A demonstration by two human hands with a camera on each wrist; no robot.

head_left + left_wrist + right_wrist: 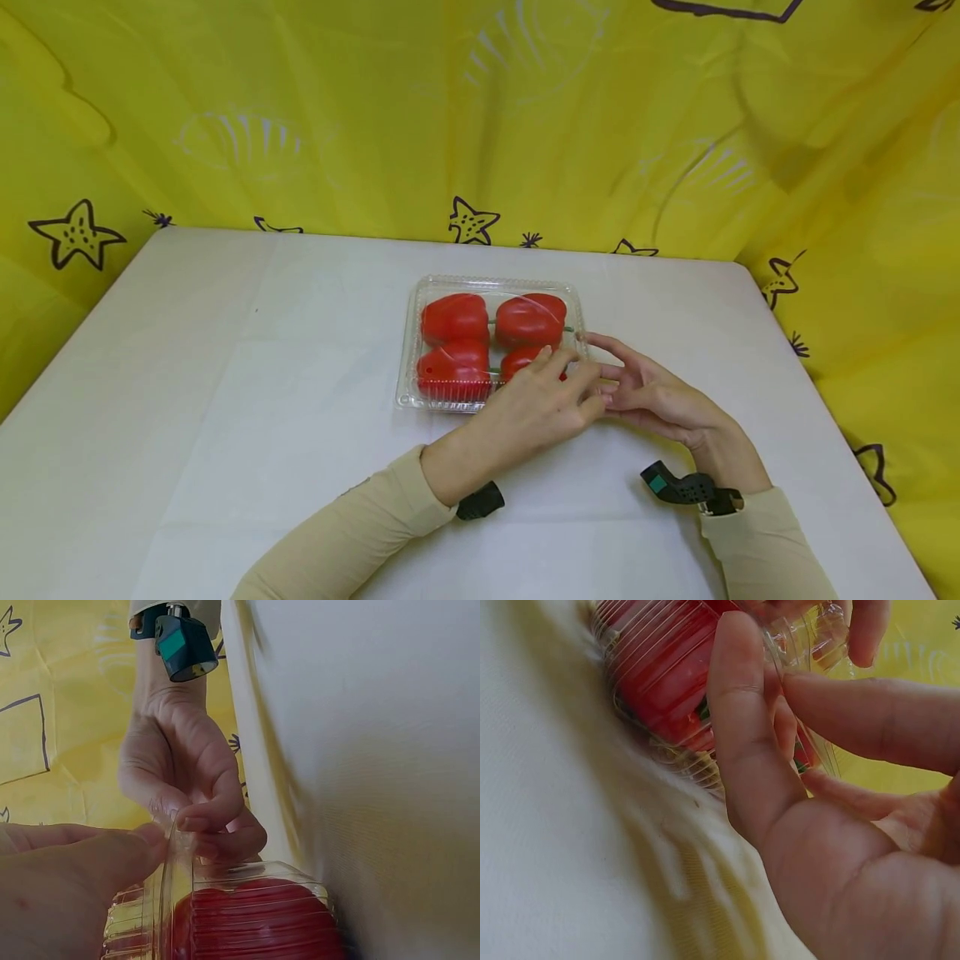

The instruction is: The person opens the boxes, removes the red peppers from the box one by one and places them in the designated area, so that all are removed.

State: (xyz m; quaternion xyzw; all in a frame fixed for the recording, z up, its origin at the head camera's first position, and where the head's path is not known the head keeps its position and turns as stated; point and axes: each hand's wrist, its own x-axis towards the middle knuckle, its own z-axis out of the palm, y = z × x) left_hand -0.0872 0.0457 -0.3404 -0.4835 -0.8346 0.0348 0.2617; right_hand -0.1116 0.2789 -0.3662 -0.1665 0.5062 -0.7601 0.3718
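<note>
A clear plastic clamshell box [407, 367] lies on the table with its lid down over several red bell peppers [453, 321] with green stems. My left hand [536, 400] reaches across the box's front right corner. Its thumb [124, 859] presses at the rim where lid and base meet. From the right side, my right hand [663, 400] pinches that same rim, its thumb and fingers bent at the edge. Both hands' fingertips lie close together there. In the right wrist view, the right thumb [739, 712] covers part of the box and a pepper [664, 690].
A white cloth [262, 433] covers the table. Yellow curtains [360, 108] with starfish and fish drawings hang along its back and sides. Dark wrist straps [682, 487] with camera mounts sit at both wrists, below beige sleeves [772, 542].
</note>
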